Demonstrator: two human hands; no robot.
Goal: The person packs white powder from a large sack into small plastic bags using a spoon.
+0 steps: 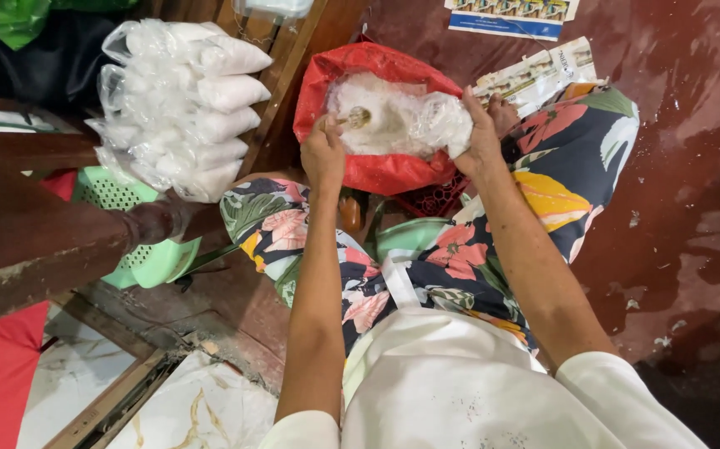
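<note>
A red plastic bag (381, 170) lined with clear plastic stands open in front of my knees and holds a white grainy stuff (385, 112). My left hand (324, 150) grips a small scoop (356, 119) that dips into the white stuff. My right hand (480, 129) holds a small clear plastic bag (443, 120) at the sack's right rim; it looks partly filled with white.
A stack of filled clear packets (189, 100) lies on a dark wooden bench (52, 237) at the left. A green plastic basket (139, 249) sits under it. Printed papers (534, 75) lie on the reddish floor (684, 183) behind my right knee.
</note>
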